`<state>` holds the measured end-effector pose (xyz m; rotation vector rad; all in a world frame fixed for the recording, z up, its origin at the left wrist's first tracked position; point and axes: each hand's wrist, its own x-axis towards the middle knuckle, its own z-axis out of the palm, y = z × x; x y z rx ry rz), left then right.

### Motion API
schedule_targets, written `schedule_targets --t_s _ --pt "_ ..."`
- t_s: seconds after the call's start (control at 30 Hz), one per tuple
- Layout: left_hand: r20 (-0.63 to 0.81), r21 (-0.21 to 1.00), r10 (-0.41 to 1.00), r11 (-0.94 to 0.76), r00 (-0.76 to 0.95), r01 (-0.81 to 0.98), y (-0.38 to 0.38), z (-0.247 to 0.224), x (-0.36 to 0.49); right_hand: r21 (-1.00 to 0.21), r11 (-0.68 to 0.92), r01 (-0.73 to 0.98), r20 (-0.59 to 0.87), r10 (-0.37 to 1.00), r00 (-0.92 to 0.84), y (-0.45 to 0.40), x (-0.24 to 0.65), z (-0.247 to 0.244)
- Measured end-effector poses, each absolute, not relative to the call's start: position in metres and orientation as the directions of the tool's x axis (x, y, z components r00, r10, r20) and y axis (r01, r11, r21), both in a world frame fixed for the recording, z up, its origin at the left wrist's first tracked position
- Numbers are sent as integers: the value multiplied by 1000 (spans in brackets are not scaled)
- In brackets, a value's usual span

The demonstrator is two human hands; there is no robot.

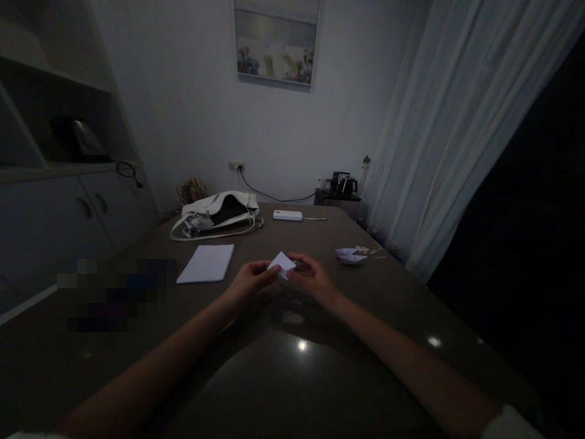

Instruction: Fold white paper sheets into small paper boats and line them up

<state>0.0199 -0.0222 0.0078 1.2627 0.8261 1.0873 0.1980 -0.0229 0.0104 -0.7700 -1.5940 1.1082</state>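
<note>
A small folded piece of white paper (282,263), diamond-shaped from here, is held up just above the dark table (256,390). My left hand (253,278) pinches its left corner between thumb and fingers. On the other side, my right hand (315,277) grips the right corner, thumb in front and fingers behind. To the left of my hands lies a stack of white paper sheets (208,263). Folded white paper boats (351,256) rest on the table to the right. The paper's back face is hidden from me.
An open white handbag (219,213) sits at the back left. Near the far edge is a white power bank (287,215) with a short cable. Small pale scraps (363,249) lie by the right edge, beside a white curtain (425,122). A blurred-out patch (123,296) covers the left.
</note>
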Motion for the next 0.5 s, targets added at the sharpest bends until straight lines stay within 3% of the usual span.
schedule_targets --t_s 0.13,0.3,0.4,0.5 --pt "43 996 924 -11 381 -85 -26 6 24 -915 403 16 392 898 -198 -21 198 7" --pt "102 986 917 -143 385 82 -26 6 25 -885 460 75 435 873 -220 -19 203 7" --pt "302 917 914 -355 270 179 -28 11 24 -904 423 67 397 887 -236 -17 203 6" --pt "524 744 804 -593 281 308 -33 17 22 -945 327 19 310 911 -273 -19 201 5"
